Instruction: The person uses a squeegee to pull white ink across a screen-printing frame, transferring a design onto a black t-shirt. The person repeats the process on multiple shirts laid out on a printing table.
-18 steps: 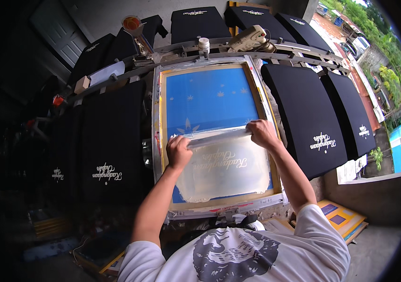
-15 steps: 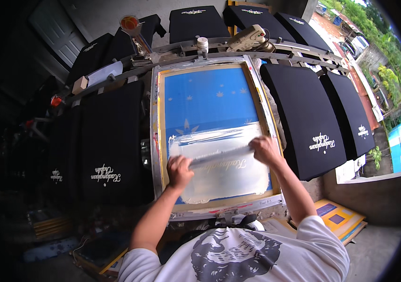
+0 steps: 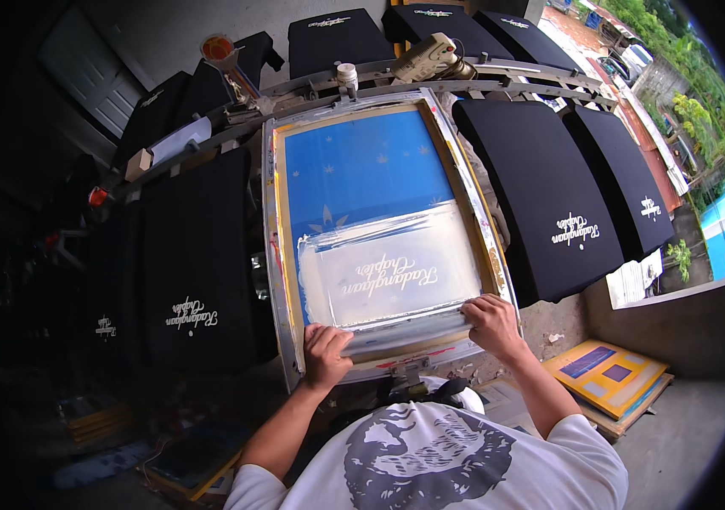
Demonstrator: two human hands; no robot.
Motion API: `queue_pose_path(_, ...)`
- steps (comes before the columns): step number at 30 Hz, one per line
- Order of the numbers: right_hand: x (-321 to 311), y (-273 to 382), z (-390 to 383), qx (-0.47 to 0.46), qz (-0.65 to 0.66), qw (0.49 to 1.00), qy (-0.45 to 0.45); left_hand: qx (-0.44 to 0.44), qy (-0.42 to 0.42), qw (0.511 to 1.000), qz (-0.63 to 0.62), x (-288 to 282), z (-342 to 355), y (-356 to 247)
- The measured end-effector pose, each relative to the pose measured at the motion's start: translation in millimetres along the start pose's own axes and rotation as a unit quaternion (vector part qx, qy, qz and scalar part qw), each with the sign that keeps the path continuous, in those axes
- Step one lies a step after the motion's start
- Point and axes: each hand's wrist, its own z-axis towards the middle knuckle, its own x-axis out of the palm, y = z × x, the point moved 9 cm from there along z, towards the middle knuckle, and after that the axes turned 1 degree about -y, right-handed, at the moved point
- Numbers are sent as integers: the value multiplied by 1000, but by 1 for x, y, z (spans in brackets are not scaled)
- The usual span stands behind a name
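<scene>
Nearest the viewer: white shirt (image 3: 443,455) with dark print, below the screen frame (image 3: 272,221). Left hand (image 3: 327,355) at the frame's near left corner, fingers curled down over one end of a pale squeegee (image 3: 407,329); right hand (image 3: 492,325) closed on the other end, just beside the right rail. Both grips look snug, no gap seen; thumbs and undersides partly hidden. Squeegee lies between the hands, along the frame's near edge; long axis side to side, right end slightly farther out. Right hand therefore nearer the far edge, left hand nearer the body. White ink (image 3: 315,272) lies just beyond the squeegee, around pale script lettering (image 3: 388,276); streaked ridge along its far border. Past that, blue mesh (image 3: 362,157) with leaf shapes reaches toward the far edge. Black garments flank the frame, left (image 3: 197,229) and right (image 3: 532,178). Beyond its far edge: metal rail carrying a white bottle (image 3: 346,76) and beige device (image 3: 422,59).
</scene>
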Motion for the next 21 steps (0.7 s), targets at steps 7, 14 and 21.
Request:
queue_pose_path(7,16,16,-60,-46,-40,998,-32,37,52,998,7,12,-52,-25)
queue_pose_path(14,8,11,-65,-9,31,999,9,-182,-81,979,34,-30,-85,56)
queue_pose_path(21,23,-141,-98,411,149,887,-151,-537,-79,829,-135,-12,-145,173)
